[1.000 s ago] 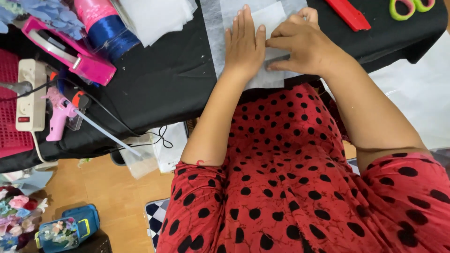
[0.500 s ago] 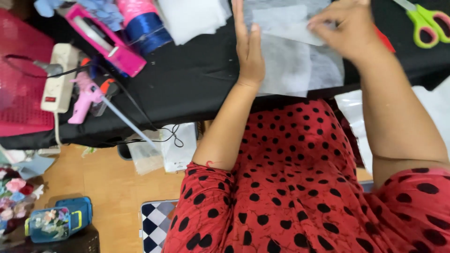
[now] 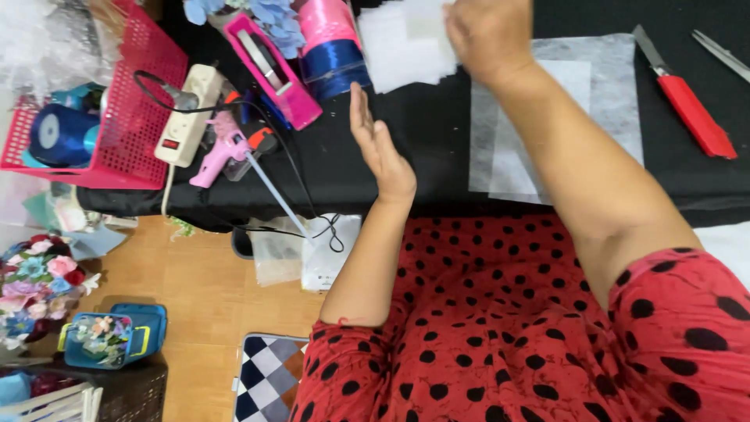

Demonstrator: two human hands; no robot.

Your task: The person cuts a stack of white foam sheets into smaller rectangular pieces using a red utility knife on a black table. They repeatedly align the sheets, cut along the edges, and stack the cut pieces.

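My left hand (image 3: 380,148) hovers edge-up over the black table (image 3: 422,133), flat and open, holding nothing. My right hand (image 3: 486,35) reaches across to the far side and lies blurred on the edge of a stack of white sheets (image 3: 402,43); its grip cannot be made out. Under my right forearm a large thin white fabric sheet (image 3: 613,94) lies flat with a smaller white sheet (image 3: 547,133) on top. A red-handled cutter (image 3: 691,109) lies to the right of them.
Left of my hands are a pink tape dispenser (image 3: 269,70), pink and blue ribbon spools (image 3: 334,47), a pink glue gun (image 3: 223,152), a power strip (image 3: 187,113) and a pink basket (image 3: 117,101). Flower bouquets (image 3: 39,281) and a blue basket (image 3: 109,336) stand on the floor.
My left hand has lifted off the fabric sheet and moved left. My right hand left the sheet and reached far-left to the white stack. The view has shifted right.
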